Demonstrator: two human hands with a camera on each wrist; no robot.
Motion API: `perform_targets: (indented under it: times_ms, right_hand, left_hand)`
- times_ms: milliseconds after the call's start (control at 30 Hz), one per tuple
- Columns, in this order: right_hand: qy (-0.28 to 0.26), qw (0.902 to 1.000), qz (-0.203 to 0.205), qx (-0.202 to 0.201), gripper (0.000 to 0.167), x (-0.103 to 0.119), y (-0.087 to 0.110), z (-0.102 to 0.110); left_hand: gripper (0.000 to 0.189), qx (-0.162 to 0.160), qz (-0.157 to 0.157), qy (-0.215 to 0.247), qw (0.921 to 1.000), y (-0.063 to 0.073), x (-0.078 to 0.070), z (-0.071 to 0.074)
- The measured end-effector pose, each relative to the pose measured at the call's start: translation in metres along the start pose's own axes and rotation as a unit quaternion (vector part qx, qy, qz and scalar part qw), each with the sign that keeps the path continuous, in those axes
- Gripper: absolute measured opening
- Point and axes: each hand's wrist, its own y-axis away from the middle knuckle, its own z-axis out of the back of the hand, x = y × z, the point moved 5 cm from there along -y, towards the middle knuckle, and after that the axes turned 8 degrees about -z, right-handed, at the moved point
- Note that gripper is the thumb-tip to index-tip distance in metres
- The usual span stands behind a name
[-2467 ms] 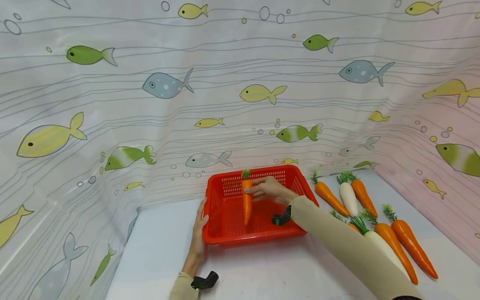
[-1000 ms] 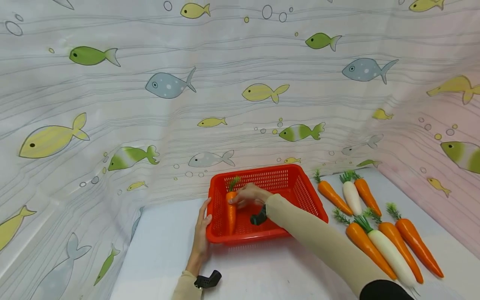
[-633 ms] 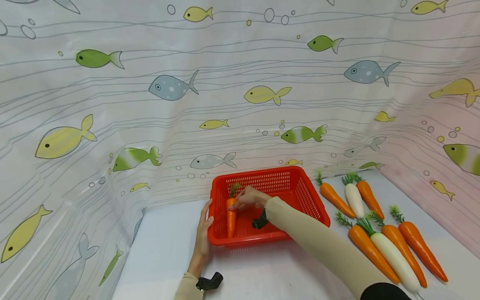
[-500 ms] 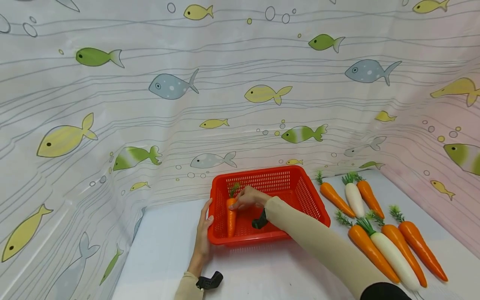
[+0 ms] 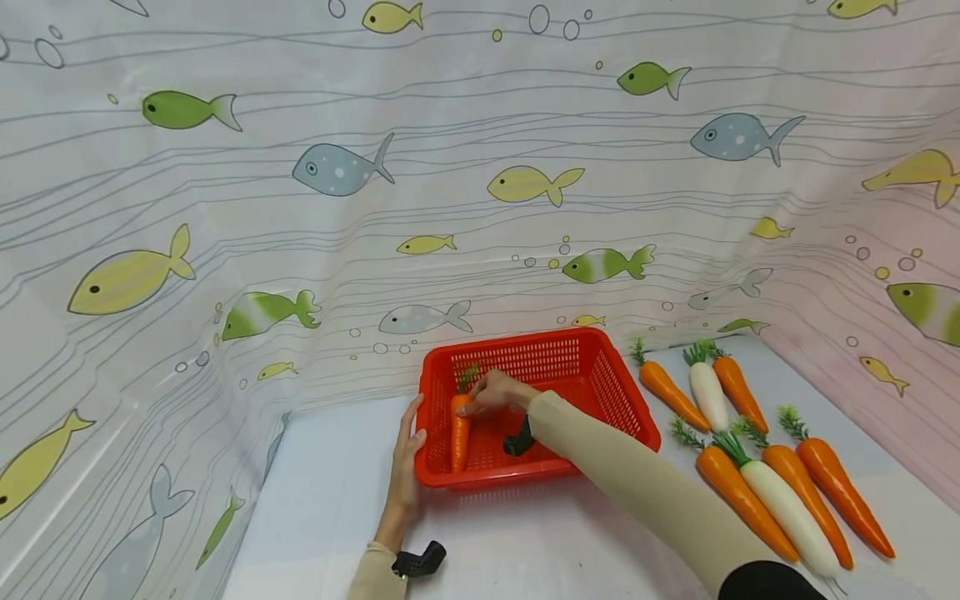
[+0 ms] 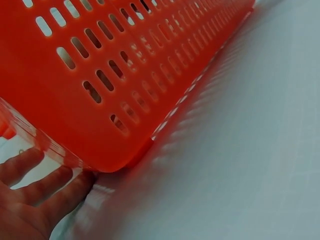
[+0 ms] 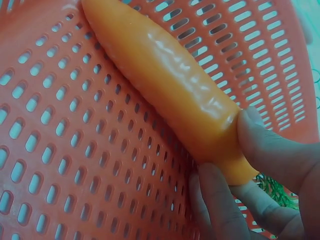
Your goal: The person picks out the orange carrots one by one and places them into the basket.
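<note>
An orange carrot (image 5: 460, 433) with a feathery green top lies lengthwise along the left side inside the red plastic basket (image 5: 525, 477). My right hand (image 5: 497, 393) reaches into the basket and pinches the carrot near its leafy end. In the right wrist view, the thumb (image 7: 270, 145) and fingertips are on either side of the carrot's thick end, its narrow tip toward the basket's far wall. My left hand (image 5: 402, 467) rests against the basket's left outer side, thumb at the rim. The left wrist view has its fingers (image 6: 42, 187) extended and spread, touching the perforated wall.
To the right of the basket, carrots (image 5: 843, 496) and white radishes (image 5: 791, 517) lie in two groups on the white table (image 5: 322, 500). A curtain printed with fish (image 5: 450, 275) stands behind and around the table.
My right hand has carried the carrot left and down, from over the basket's middle to its left side. The left hand stays at the basket's side.
</note>
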Motion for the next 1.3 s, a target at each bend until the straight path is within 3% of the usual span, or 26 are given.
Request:
perform_targets:
  times_ms: [600, 967, 1300]
  right_hand:
    - [0.011, 0.9998, 0.013, 0.014, 0.047, 0.0009, 0.0018, -0.0043]
    - [-0.017, 0.9986, 0.022, 0.045, 0.052, -0.0010, -0.0014, -0.0042]
    - [0.015, 0.9993, 0.015, 0.030, 0.055, -0.0026, -0.0023, -0.0026]
  left_hand:
    - [0.058, -0.006, 0.001, -0.006, 1.0000, 0.0017, 0.0027, 0.0005]
    - [0.058, -0.005, -0.001, 0.004, 1.0000, 0.0009, 0.0016, 0.0006]
    - [0.059, -0.008, -0.002, 0.006, 0.9999, 0.0016, 0.0023, -0.0016]
